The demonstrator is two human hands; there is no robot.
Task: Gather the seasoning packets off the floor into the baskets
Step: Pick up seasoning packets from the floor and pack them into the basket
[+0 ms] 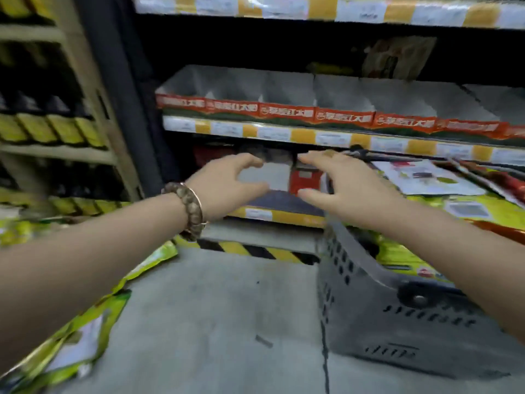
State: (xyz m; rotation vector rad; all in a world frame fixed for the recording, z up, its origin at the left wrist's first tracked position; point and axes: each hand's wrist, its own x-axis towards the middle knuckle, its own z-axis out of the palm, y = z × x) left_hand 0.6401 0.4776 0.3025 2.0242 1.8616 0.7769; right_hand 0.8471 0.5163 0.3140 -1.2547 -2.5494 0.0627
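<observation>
Left hand (pixel 227 183) and right hand (pixel 341 186) raised side by side, not touching, fingers spread and loosely bent, gripping nothing. Beaded bracelet (pixel 187 211) on left wrist. Both in front of bottom shelf (pixel 284 214), above hazard-striped edge (pixel 255 250). Grey basket (pixel 397 322) on floor (pixel 213 322) under right forearm, with green-yellow packets inside (pixel 403 260). More green seasoning packets (pixel 79 336) lying on floor lower left, beneath left forearm. Orange-fronted trays (pixel 284 109) on shelf above. Heavy blur; labels unreadable.
</observation>
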